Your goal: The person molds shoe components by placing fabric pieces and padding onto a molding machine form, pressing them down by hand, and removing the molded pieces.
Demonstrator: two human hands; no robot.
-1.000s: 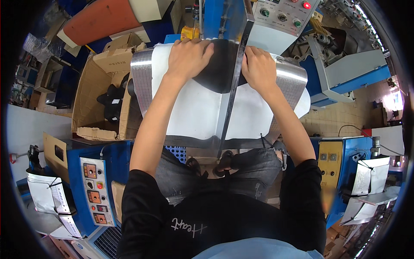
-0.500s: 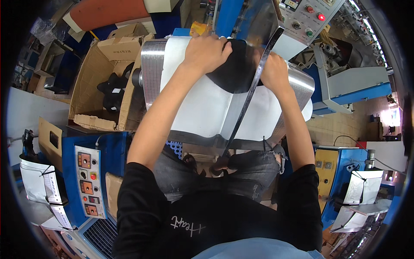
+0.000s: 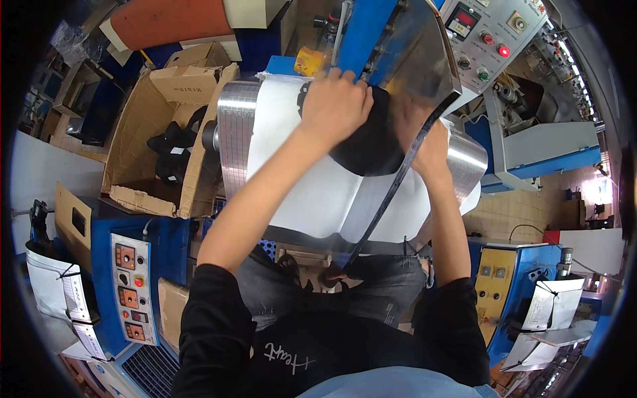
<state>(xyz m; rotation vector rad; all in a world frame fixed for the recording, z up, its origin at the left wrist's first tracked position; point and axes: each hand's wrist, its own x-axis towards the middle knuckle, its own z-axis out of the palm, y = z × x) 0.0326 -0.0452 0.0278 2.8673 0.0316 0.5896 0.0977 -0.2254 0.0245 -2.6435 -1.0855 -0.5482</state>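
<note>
A black, curved piece of sheet material (image 3: pixel 368 149) lies on a white cloth (image 3: pixel 302 192) draped over a metal machine bed (image 3: pixel 237 119) with a grid of lines. My left hand (image 3: pixel 337 109) is on the black piece's far left part, fingers bent and closed over it. On its right side is my right hand (image 3: pixel 428 139), partly seen through a clear shield (image 3: pixel 424 60) with a dark edge. Blur and the shield obscure its fingers. The far edge of the black piece is partly hidden by my left hand and the machine.
Left of the bed stands an open cardboard box (image 3: pixel 142 132) holding several black moulded pieces (image 3: pixel 174 149). A blue machine column (image 3: pixel 365 40) rises behind the bed. Control panels stand at the far right (image 3: pixel 494 40) and near left (image 3: pixel 133 285). The shield's edge slants between my forearms.
The black piece has come nearer to me over the white cloth. My left hand has shifted right and nearer, its fingers more bent. The view has also moved slightly.
</note>
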